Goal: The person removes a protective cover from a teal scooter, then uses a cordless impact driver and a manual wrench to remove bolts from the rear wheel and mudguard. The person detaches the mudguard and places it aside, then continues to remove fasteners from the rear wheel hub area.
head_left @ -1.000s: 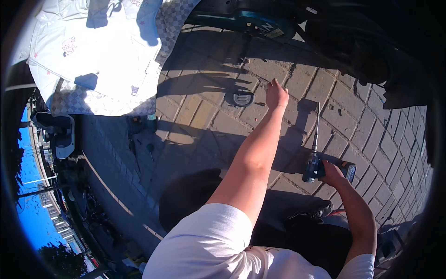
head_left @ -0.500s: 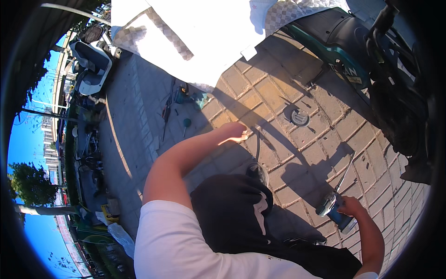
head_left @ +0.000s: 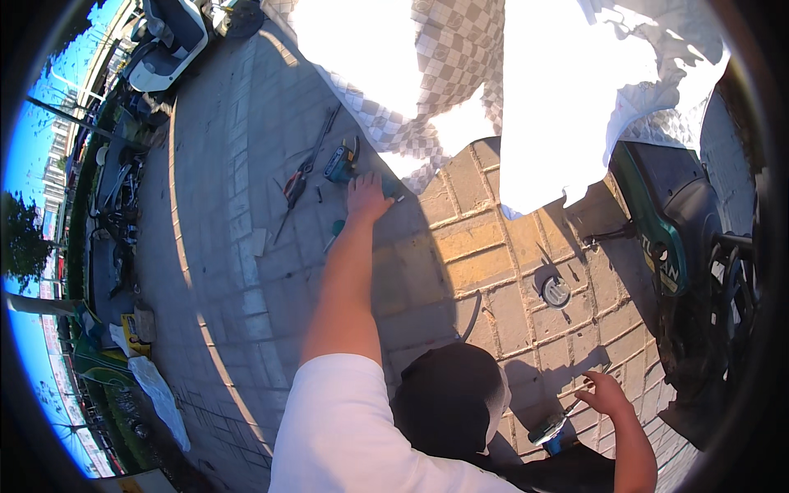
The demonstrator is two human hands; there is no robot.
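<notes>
My left hand is stretched out over a teal cordless power tool lying on the paving, fingers extended across its middle and hiding part of it. A long thin tool with red and black parts lies to its left, along with a small dark bit. A teal piece shows beside my left wrist. At the lower right, my right hand is raised with fingers apart and nothing in them. Just left of it, a blue and silver power tool is partly hidden by my dark clothing.
A white and checked cloth hangs across the top, over a green scooter on the right. A round metal cover is set in the brick paving. A white vehicle stands far left, with a yellow box lower down.
My left hand has reached forward and left to the teal power tool. My right hand has let go of the blue power tool and lifted off it. The view has shifted.
</notes>
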